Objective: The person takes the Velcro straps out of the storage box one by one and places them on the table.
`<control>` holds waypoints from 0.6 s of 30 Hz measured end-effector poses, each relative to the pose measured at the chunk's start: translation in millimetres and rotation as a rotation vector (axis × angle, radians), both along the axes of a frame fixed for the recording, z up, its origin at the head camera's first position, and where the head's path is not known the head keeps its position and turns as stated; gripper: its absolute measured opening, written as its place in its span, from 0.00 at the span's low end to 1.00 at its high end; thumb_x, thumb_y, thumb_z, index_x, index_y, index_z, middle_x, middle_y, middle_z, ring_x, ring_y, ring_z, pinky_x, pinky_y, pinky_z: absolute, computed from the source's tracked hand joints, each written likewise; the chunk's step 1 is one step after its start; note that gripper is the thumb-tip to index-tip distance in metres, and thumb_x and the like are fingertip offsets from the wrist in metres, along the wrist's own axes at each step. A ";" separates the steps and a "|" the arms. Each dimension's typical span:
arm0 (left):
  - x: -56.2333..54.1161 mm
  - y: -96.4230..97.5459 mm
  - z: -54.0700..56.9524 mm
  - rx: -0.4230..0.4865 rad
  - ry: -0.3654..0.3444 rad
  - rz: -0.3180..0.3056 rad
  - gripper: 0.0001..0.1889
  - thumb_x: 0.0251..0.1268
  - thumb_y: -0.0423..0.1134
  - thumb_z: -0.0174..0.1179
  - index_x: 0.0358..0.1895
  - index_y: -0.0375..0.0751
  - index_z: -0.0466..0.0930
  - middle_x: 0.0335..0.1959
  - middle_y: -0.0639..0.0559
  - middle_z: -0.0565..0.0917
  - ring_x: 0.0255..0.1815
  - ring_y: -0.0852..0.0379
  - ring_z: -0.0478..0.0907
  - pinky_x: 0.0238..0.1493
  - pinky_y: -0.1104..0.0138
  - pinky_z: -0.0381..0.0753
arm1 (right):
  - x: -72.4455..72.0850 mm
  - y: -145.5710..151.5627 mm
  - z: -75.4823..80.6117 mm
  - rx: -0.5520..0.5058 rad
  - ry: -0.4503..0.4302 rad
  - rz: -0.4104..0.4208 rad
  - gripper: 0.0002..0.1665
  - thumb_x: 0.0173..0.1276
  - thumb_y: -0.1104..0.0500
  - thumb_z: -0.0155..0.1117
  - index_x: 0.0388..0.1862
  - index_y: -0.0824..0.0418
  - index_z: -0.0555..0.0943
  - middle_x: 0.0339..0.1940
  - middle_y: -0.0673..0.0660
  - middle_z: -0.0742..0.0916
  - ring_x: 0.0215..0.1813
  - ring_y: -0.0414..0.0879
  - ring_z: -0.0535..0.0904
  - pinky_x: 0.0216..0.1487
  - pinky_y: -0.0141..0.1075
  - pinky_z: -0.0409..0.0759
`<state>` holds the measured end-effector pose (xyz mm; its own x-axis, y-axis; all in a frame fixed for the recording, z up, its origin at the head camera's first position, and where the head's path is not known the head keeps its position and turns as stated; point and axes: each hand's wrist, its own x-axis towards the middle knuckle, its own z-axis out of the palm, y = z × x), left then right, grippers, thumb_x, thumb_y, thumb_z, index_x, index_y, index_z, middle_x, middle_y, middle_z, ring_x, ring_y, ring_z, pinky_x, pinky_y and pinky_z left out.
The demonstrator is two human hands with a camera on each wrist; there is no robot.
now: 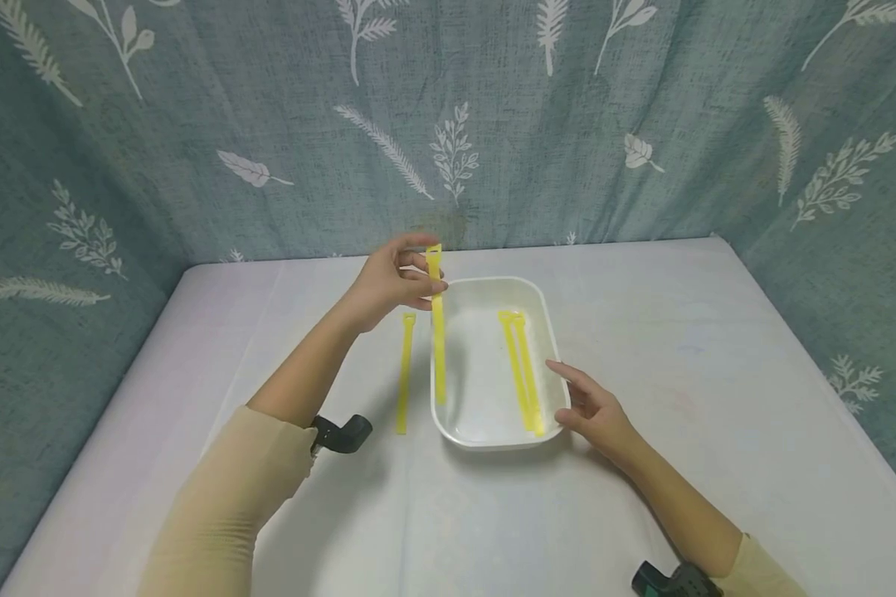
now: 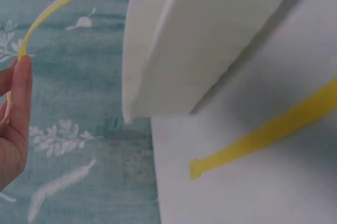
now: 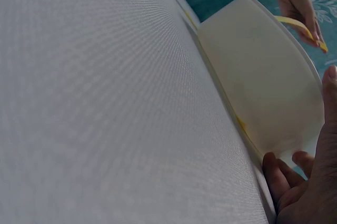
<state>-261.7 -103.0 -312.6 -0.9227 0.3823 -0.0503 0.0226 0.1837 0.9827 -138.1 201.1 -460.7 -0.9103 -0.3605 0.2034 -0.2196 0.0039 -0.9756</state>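
Observation:
My left hand (image 1: 396, 282) pinches a flat yellow strip (image 1: 438, 348) near its slotted top end. The strip hangs down over the left side of a white plastic tub (image 1: 478, 431), and the left wrist view has it bending in a curve. Inside the tub, toward its right side, two similar yellow strips (image 1: 518, 373) lie side by side. Another yellow strip (image 1: 405, 373) lies on the table just left of the tub. At the tub's right wall rests my right hand (image 1: 593, 414), fingers loosely bent and fingertips at the rim; the right wrist view shows some fingers (image 3: 276, 174) low against the wall.
A white cloth covers the table (image 1: 679, 348). Behind it and along both sides hangs a blue-green curtain (image 1: 284, 108) with white leaf prints, close past the table's far edge. Dark devices (image 1: 343, 434) are strapped to both wrists.

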 end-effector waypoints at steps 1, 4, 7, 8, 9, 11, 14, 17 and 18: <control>2.4 -2.6 1.6 -0.004 0.005 0.011 0.34 0.54 0.27 0.66 0.66 0.43 0.64 0.39 0.47 0.73 0.38 0.53 0.83 0.37 0.56 0.85 | -0.1 0.3 0.1 -0.001 0.004 0.000 0.35 0.66 0.65 0.61 0.70 0.65 0.61 0.69 0.75 0.64 0.55 0.42 0.79 0.48 0.34 0.82; 9.5 -11.6 8.3 -0.021 0.018 0.036 0.34 0.55 0.28 0.66 0.67 0.45 0.65 0.41 0.46 0.75 0.40 0.53 0.83 0.38 0.57 0.85 | 0.2 0.7 1.0 -0.008 0.010 0.005 0.36 0.66 0.64 0.61 0.70 0.65 0.61 0.68 0.76 0.64 0.56 0.41 0.78 0.48 0.34 0.81; 15.5 -22.1 13.5 -0.031 0.025 0.065 0.34 0.56 0.28 0.65 0.66 0.47 0.65 0.41 0.47 0.77 0.41 0.54 0.83 0.38 0.58 0.85 | 0.8 0.8 1.9 -0.011 0.004 0.015 0.36 0.66 0.64 0.61 0.71 0.65 0.60 0.69 0.76 0.64 0.57 0.40 0.78 0.49 0.33 0.81; 17.0 -25.6 14.5 -0.031 0.027 0.073 0.34 0.56 0.28 0.65 0.66 0.47 0.65 0.41 0.47 0.78 0.41 0.54 0.83 0.38 0.59 0.85 | 0.9 0.9 2.1 -0.012 0.002 0.017 0.36 0.66 0.64 0.61 0.71 0.66 0.60 0.69 0.76 0.64 0.57 0.40 0.78 0.49 0.33 0.81; 18.3 -29.2 15.1 -0.032 0.029 0.079 0.34 0.56 0.28 0.65 0.67 0.47 0.65 0.41 0.47 0.78 0.41 0.55 0.84 0.38 0.59 0.85 | 0.9 0.9 2.3 -0.013 -0.001 0.017 0.36 0.66 0.64 0.61 0.71 0.66 0.60 0.69 0.76 0.64 0.57 0.40 0.78 0.49 0.33 0.81; 20.8 -35.9 15.0 -0.027 0.036 0.084 0.33 0.56 0.28 0.65 0.66 0.47 0.65 0.40 0.48 0.78 0.40 0.56 0.84 0.37 0.60 0.85 | 0.8 1.0 2.3 -0.013 -0.002 0.016 0.36 0.66 0.65 0.61 0.71 0.66 0.60 0.69 0.75 0.64 0.56 0.39 0.78 0.48 0.34 0.81; 25.7 -45.1 13.3 -0.018 0.048 0.072 0.34 0.56 0.29 0.65 0.67 0.44 0.64 0.39 0.49 0.78 0.41 0.58 0.84 0.37 0.61 0.85 | 0.2 0.8 2.0 -0.009 0.005 0.013 0.36 0.66 0.64 0.61 0.71 0.66 0.60 0.69 0.75 0.63 0.57 0.39 0.77 0.48 0.34 0.81; 32.3 -53.0 7.8 0.000 0.049 0.069 0.35 0.56 0.29 0.65 0.68 0.42 0.62 0.39 0.50 0.77 0.41 0.58 0.84 0.37 0.62 0.85 | 0.2 0.6 1.0 0.000 0.012 0.011 0.36 0.67 0.63 0.61 0.71 0.65 0.60 0.69 0.76 0.63 0.57 0.41 0.77 0.48 0.34 0.81; 35.1 -55.7 5.3 0.005 0.046 0.071 0.35 0.57 0.29 0.65 0.68 0.42 0.62 0.39 0.50 0.77 0.41 0.58 0.84 0.37 0.62 0.85 | 0.2 0.6 0.4 0.005 0.010 0.010 0.36 0.67 0.63 0.61 0.71 0.64 0.61 0.69 0.75 0.63 0.58 0.41 0.77 0.48 0.34 0.81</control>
